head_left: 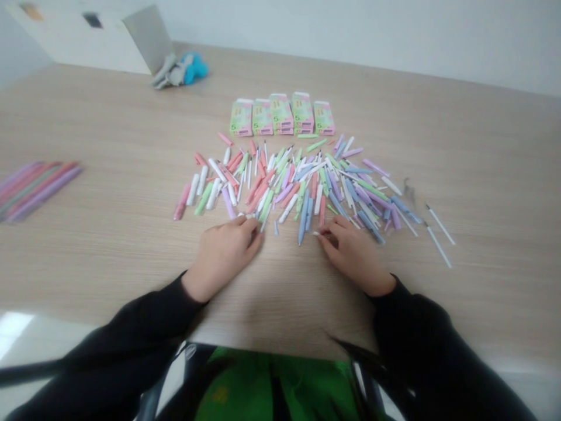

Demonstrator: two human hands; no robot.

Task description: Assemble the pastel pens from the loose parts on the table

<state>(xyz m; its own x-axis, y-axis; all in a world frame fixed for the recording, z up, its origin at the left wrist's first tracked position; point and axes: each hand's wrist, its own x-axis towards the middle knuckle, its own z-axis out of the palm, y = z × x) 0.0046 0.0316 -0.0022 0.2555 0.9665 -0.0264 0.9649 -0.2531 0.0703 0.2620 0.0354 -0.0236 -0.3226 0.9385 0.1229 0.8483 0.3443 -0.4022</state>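
My left hand rests at the near edge of a loose pile of pastel plastic pen-like tubes, its fingertips pinched on a small white piece. My right hand lies a little to the right, with its fingers closed on a tiny white piece. The pile mixes pink, green, white, blue and purple tubes, fanned out and overlapping. Beyond it stands a row of several small green-and-pink boxes printed with a 5.
A neat group of long pastel tubes lies on the wooden table at the left. Thin white rods and a small metal tool lie right of the pile. A grey-and-blue plush item and a white box sit at the back.
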